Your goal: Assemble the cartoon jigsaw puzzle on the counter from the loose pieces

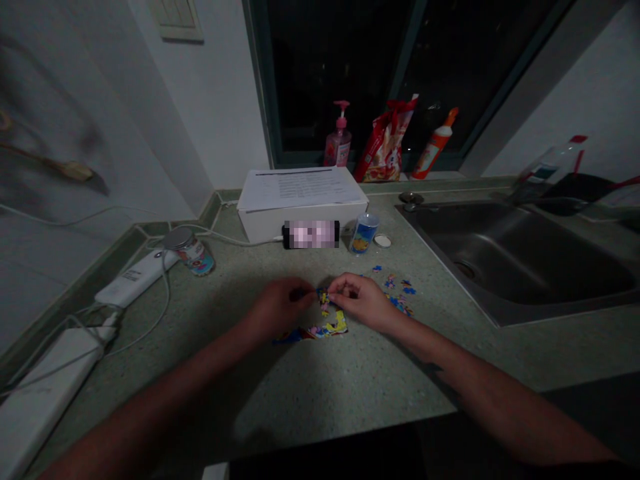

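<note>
On the counter (250, 393), between the front edge and the white box (257, 227), a small puzzle section (325, 305) is held by both hands. Its upper left corner is pinched between the thumb and index finger of the left hand (285, 303); its upper right side is pinched by the right hand (361, 300), with the thumb and fingers brought together. How firmly it is gripped cannot be told.

Nearer the front edge of the counter, a joined puzzle strip (320, 331) is laid out roughly parallel to that edge, with its right end turned up toward the back. It is partly hidden by the left hand. Loose puzzle pieces (399, 303) are scattered beyond the right hand, toward the sink (520, 263), and some are covered by that hand.

Toward the back edge of the counter, a phone (311, 235) is propped against the box, and printed paper (305, 189) is laid on the box's top. A blue can (365, 235) is stood upright beside the box's front right corner, with a round lid (383, 241) just to its right. Near the left edge, a tilted jar (195, 256) is seen, along with 2 white power strips (136, 277) and their cables. Along the window, a pink soap bottle (338, 145), a red bag (387, 145) and an orange bottle (433, 152) are lined up.
</note>
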A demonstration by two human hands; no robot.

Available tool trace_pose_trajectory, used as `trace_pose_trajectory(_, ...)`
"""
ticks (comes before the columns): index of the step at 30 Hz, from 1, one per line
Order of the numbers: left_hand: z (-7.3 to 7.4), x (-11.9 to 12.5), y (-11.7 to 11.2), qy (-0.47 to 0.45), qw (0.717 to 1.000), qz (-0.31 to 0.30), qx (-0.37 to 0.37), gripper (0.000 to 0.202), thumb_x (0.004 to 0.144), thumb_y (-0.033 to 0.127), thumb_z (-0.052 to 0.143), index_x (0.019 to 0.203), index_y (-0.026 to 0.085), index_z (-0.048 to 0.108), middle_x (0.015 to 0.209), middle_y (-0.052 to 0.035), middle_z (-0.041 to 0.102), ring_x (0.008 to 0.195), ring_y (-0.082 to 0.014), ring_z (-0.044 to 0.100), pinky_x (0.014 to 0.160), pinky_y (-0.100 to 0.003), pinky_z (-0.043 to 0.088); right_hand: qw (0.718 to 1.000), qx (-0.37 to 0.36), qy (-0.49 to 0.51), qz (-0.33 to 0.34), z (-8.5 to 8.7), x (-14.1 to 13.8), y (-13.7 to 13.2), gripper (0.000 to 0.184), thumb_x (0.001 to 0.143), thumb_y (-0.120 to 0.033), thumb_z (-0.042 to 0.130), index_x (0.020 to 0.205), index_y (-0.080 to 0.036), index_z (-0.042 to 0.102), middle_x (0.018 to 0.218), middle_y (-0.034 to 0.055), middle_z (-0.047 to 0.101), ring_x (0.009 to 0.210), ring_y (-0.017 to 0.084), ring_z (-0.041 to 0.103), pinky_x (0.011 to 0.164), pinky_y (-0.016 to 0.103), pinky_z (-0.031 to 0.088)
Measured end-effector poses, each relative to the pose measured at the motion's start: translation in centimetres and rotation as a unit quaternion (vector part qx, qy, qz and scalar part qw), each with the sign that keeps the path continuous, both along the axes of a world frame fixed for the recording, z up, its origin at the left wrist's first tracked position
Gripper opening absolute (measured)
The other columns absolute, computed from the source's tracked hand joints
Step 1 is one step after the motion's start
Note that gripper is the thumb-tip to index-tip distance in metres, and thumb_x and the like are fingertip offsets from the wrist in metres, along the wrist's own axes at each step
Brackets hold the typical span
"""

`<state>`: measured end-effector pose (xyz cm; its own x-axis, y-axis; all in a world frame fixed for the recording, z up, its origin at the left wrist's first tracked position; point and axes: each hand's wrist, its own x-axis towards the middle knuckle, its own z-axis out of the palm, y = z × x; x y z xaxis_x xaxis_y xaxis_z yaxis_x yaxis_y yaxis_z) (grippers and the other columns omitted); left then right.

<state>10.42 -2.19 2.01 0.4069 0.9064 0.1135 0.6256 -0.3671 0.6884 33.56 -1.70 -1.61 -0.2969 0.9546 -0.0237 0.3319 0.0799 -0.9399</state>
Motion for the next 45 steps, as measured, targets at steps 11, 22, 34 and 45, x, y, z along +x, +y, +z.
trace_pose_trajectory(11,-1.9,1.0,1.2,-0.055,0.987,0.026,-0.15,0.021,0.09,0.032,0.063,0.085,0.017,0.078,0.08,-0.005,0.077,0.078,-0.0208,0.068,0.072,-0.032,0.05,0.996,0.087,-0.006,0.011,-1.0,0.2,-0.1,0.011,0.093,-0.03,0.07,0.099,-0.021,0.073,0.068,-0.0033,0.061,0.056,0.013,0.051,0.053,0.027,0.042)
trace_pose_trajectory(22,-1.8,0.7,1.2,-0.149,0.959,0.057,-0.234,0.019,0.085,0.035,0.064,0.077,0.019,0.071,0.064,-0.0011,0.06,0.066,-0.0197,0.056,0.062,-0.034,0.04,0.893,0.416,-0.17,0.017,-0.2,0.7,-0.6,0.031,0.096,-0.03,0.077,0.127,-0.028,0.073,0.152,0.0143,0.06,0.145,0.036,0.056,0.117,0.06,0.05)
trace_pose_trajectory(34,-1.4,1.0,1.0,-0.126,0.962,0.062,-0.236,0.017,0.085,0.032,0.065,0.077,0.019,0.073,0.066,-0.0002,0.061,0.067,-0.0185,0.054,0.063,-0.033,0.041,0.868,0.455,-0.195,0.033,0.1,0.6,-0.6,0.022,0.096,-0.025,0.074,0.118,-0.028,0.072,0.151,0.012,0.061,0.145,0.034,0.055,0.118,0.06,0.05)
trace_pose_trajectory(45,-1.7,0.9,1.0,-0.128,0.962,0.051,-0.235,0.025,0.081,0.041,0.066,0.079,0.018,0.073,0.07,-0.0022,0.066,0.07,-0.0195,0.056,0.068,-0.033,0.044,0.867,0.457,-0.194,0.038,0.1,0.5,-0.7,0.021,0.094,-0.023,0.073,0.115,-0.028,0.069,0.148,0.0132,0.063,0.147,0.034,0.053,0.121,0.065,0.045)
